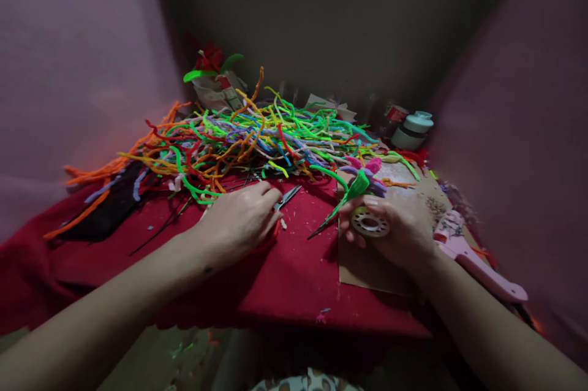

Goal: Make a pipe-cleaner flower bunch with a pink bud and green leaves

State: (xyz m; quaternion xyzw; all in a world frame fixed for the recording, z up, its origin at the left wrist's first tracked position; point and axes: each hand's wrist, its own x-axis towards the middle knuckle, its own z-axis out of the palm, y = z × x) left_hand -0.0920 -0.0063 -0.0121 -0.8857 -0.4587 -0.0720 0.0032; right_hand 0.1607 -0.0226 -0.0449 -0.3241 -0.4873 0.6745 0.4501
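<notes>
My left hand [250, 213] is closed over a pair of scissors [288, 196] at the table; the blades point away to the right, and the red handle is mostly under my fingers. In my right hand [399, 228] are a pipe cleaner flower [358, 182] and a roll of tape [369, 222]. The flower has pink and purple petals, green leaves and a dark stem end that points down to the left. My fingers wrap round the tape roll, whose hub faces me. Part of the flower's stem is hidden by the fingers.
A large heap of coloured pipe cleaners [257, 140] covers the table's back. Cardboard [367, 271] lies under my right hand, with a pink glue gun [478, 265] beside it. A capped bottle [412, 130] stands at back right. Red cloth [294, 280] covers the table.
</notes>
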